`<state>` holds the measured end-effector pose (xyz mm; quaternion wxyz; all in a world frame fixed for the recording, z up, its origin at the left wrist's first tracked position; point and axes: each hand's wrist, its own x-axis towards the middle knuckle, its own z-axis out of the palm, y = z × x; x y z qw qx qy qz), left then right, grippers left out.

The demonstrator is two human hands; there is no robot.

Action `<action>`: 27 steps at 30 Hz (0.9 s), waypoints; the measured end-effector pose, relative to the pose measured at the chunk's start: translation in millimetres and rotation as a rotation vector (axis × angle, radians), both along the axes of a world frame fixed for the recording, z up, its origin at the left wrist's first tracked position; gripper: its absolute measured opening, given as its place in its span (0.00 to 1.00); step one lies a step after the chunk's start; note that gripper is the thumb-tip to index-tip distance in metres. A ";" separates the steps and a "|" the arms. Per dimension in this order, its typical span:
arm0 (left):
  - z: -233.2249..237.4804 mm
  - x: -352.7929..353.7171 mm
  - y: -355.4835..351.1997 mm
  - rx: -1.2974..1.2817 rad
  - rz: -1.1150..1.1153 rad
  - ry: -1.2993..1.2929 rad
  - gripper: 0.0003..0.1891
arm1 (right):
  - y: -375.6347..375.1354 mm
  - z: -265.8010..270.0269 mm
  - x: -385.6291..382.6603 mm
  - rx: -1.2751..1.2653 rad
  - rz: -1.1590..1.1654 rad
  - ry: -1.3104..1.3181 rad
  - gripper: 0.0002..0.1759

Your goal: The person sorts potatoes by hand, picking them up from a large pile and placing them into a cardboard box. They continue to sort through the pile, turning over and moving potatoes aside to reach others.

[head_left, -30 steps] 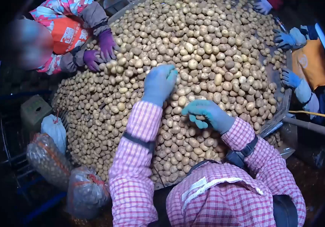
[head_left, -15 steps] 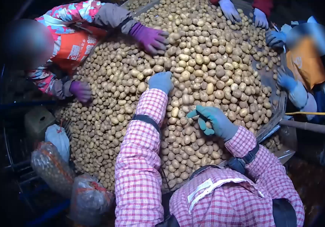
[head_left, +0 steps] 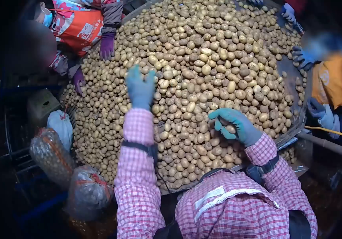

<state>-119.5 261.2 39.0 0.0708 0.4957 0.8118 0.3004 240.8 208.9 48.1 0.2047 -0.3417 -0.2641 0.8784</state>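
Observation:
My left hand (head_left: 140, 88), in a blue-green glove, reaches over the heap of potatoes (head_left: 183, 95) left of the middle. Its fingers are spread and slightly blurred, and nothing shows between them. To the right and nearer my body, my right hand (head_left: 238, 126) wears a similar glove and stays low over the heap. The thumb and fingers of that hand curl around a potato (head_left: 230, 128). Potatoes of mixed sizes, yellowish to brown, lie close about both hands.
A person in a red apron (head_left: 85, 30) has purple-gloved hands at the upper left edge. Another person's gloved hand (head_left: 304, 57) is at the right, near an orange apron (head_left: 332, 81). More gloved hands show at the top right. Filled bags (head_left: 89, 193) stand at the lower left.
My left hand has moved left and opened its fingers. My right hand keeps its curled pose. The co-worker's purple gloves at the left have drawn back toward the heap's edge.

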 end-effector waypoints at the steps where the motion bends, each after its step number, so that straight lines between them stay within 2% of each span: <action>1: -26.2 -31.0 11.4 0.015 0.182 0.147 0.34 | -1.9 10.0 0.8 -0.024 -0.052 -0.020 0.22; 3: -50.1 -26.1 32.6 0.004 0.044 -0.149 0.35 | -5.7 21.9 0.9 -0.046 -0.126 -0.080 0.21; 5: -50.5 12.4 36.9 -0.049 -0.078 -0.061 0.36 | -10.0 26.2 -4.3 -0.043 -0.180 -0.152 0.21; 6: -33.4 47.4 40.6 -0.106 -0.133 0.171 0.35 | -12.4 18.1 -2.9 -0.015 -0.158 -0.108 0.21; 8: -4.5 87.4 48.8 -0.345 -0.248 0.043 0.33 | -11.9 -3.5 5.9 0.051 -0.122 -0.024 0.22; 9: -10.7 101.2 38.0 -0.308 -0.316 0.032 0.33 | -13.0 5.7 -1.2 -0.082 -0.178 -0.069 0.24; 10: -13.4 112.1 20.3 -0.270 -0.391 0.028 0.33 | -11.6 7.6 -5.4 -0.040 -0.133 -0.101 0.24; 12: 12.7 135.4 -17.1 -0.316 -0.585 -0.031 0.32 | -6.5 9.8 -8.2 0.043 -0.052 -0.175 0.25; 13: 3.8 137.1 -42.4 -0.134 -0.588 0.004 0.32 | -5.4 20.7 -12.4 0.123 0.021 -0.158 0.27; 14: -5.2 135.4 -64.9 0.046 -0.585 0.039 0.33 | -7.3 21.2 -16.1 0.104 0.011 -0.138 0.28; 15: 31.1 118.9 -79.0 -0.076 -0.521 0.040 0.33 | -10.2 20.8 -18.5 0.083 0.000 -0.119 0.29; 16: 37.2 87.5 -95.5 -0.057 -0.414 0.026 0.31 | -13.4 19.7 -18.7 0.061 -0.012 -0.102 0.29; 18: 35.5 6.1 -128.2 -0.137 0.105 -0.115 0.29 | -20.4 21.6 -19.1 -0.029 -0.034 -0.135 0.31; 19: 23.6 -44.6 -155.7 -0.040 0.196 -0.145 0.30 | -25.3 30.9 -25.0 -0.097 -0.067 -0.180 0.30; 20: 3.1 -85.1 -177.8 -0.189 0.285 0.055 0.31 | -31.3 36.2 -27.7 -0.166 -0.104 -0.223 0.29; 21: -16.7 -125.1 -199.6 -0.348 0.372 0.246 0.34 | -39.4 26.6 -20.7 -0.175 -0.113 -0.114 0.27; 22: -27.6 -135.8 -207.9 -0.351 0.466 -0.095 0.35 | -44.8 22.2 -20.6 -0.147 -0.110 -0.127 0.25; 24: -42.7 -119.0 -206.8 -0.322 0.347 0.218 0.36 | -52.1 19.1 -20.2 -0.086 -0.107 -0.153 0.21; 27: -35.5 -60.0 -185.6 -0.397 0.150 0.186 0.36 | -56.7 23.3 -29.8 -0.012 -0.039 -0.144 0.19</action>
